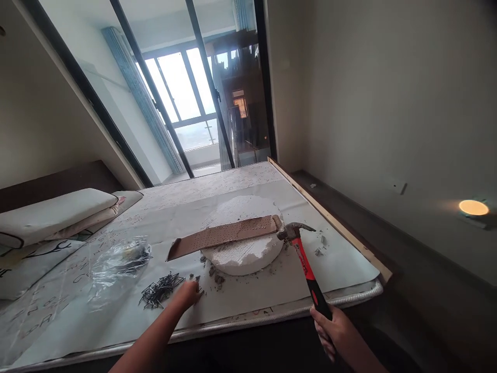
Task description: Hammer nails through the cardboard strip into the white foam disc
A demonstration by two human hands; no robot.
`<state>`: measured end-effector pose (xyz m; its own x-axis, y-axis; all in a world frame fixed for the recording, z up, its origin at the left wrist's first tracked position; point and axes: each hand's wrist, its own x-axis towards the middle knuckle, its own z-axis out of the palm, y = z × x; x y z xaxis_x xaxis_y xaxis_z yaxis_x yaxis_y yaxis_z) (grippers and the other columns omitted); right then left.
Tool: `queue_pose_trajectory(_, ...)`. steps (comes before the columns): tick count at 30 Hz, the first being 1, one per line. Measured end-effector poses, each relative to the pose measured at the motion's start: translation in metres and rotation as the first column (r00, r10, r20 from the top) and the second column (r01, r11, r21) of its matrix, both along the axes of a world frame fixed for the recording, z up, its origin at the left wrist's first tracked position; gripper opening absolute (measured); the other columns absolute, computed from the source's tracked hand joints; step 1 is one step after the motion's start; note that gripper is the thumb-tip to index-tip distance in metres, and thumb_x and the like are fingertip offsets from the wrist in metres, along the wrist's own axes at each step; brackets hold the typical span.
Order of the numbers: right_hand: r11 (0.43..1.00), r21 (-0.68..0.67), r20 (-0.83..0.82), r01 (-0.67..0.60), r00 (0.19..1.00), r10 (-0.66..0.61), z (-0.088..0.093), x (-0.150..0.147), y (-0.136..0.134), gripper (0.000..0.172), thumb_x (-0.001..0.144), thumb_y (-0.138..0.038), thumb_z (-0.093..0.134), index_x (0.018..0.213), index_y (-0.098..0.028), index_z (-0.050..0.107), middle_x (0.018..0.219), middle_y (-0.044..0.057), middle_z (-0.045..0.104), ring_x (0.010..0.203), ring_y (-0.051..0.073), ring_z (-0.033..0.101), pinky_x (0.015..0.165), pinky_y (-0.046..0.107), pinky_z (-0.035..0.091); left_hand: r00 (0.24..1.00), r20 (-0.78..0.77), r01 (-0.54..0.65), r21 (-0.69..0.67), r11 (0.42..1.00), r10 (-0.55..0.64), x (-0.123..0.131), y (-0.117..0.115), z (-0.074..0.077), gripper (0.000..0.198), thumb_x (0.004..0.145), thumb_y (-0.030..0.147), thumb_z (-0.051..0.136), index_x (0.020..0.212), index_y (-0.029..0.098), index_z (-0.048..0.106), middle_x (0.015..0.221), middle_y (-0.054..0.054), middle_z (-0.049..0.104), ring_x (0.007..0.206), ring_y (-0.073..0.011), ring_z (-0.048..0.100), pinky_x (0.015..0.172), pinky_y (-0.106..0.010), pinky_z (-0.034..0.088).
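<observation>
My right hand [330,329] grips a claw hammer [305,261] by its red and black handle. The hammer's head is at the right end of a brown perforated strip [229,234], which lies across a round white foam block [248,258]. I cannot tell whether the head touches the strip. Low on the left, my left hand [189,294] is closed on the white sheet, just right of a pile of dark nails [161,290]. Thin dark slivers show at its fingertips, too small to make out. Grey crumbs [217,280] are scattered before the foam block.
A clear plastic bag [120,264] with dark contents lies at left. White sheeting [310,295] covers part of the mattress [236,326]. Folded bedding [58,210] is at far left, a wooden rail [330,215] runs along the right edge, and a glowing lamp [473,207] is by the wall.
</observation>
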<state>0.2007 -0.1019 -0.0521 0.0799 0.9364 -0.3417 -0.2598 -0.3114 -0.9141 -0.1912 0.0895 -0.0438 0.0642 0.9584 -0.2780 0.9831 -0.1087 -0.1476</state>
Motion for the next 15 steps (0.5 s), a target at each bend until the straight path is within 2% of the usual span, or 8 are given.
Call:
queue_pose_trajectory(4,1.000,-0.003,-0.032,-0.012,0.999,0.012,-0.006,0.005,0.003,0.048,0.066,-0.065,0.057,0.065,-0.021,0.036,0.042,-0.012,0.035,0.027,0.003,0.032,0.025,0.018,0.033,0.975,0.135,0.164,0.115,0.980,-0.179,0.016,0.009,0.016,0.022,0.065,0.008,0.047,0.074,0.018,0.065,0.071,-0.004,0.065,0.069,-0.0170,0.059,0.063,-0.023,0.038)
queue_pose_trajectory(8,0.999,-0.049,-0.037,0.007,0.999,-0.009,-0.015,0.006,0.008,0.054,0.060,-0.071,0.057,0.067,-0.022,0.038,0.041,-0.013,0.034,0.027,0.004,0.030,0.025,0.018,0.032,0.867,0.413,0.214,0.198,0.957,-0.280,0.066,0.015,0.045,0.023,0.069,0.014,0.048,0.076,0.020,0.068,0.073,-0.004,0.068,0.067,-0.0152,0.061,0.064,-0.022,0.042)
queue_pose_trajectory(10,0.997,-0.068,-0.041,-0.020,0.999,0.017,-0.017,0.007,0.010,0.056,0.058,-0.073,0.057,0.067,-0.022,0.038,0.040,-0.013,0.034,0.027,0.004,0.030,0.027,0.018,0.030,0.784,0.557,0.199,0.191,0.961,-0.273,0.098,0.021,0.058,0.023,0.071,0.020,0.048,0.081,0.018,0.069,0.078,-0.005,0.069,0.063,-0.0143,0.061,0.061,-0.023,0.045)
queue_pose_trajectory(12,0.997,-0.060,-0.047,-0.046,0.998,0.044,-0.017,0.007,0.011,0.055,0.060,-0.072,0.057,0.068,-0.021,0.040,0.041,-0.012,0.034,0.028,0.004,0.030,0.030,0.019,0.031,0.686,0.694,0.172,0.135,0.976,-0.217,0.132,0.031,0.069,0.024,0.073,0.027,0.049,0.083,0.016,0.068,0.070,-0.004,0.068,0.056,-0.0136,0.061,0.057,-0.023,0.047)
queue_pose_trajectory(15,0.999,-0.031,-0.035,-0.018,0.999,0.017,-0.015,0.009,0.014,0.053,0.061,-0.070,0.059,0.071,-0.019,0.045,0.041,-0.011,0.033,0.032,0.004,0.031,0.035,0.019,0.030,0.543,0.826,0.127,0.098,0.987,-0.152,0.178,0.052,0.074,0.025,0.073,0.035,0.054,0.074,0.014,0.066,0.058,-0.003,0.065,0.053,-0.0139,0.061,0.055,-0.024,0.049)
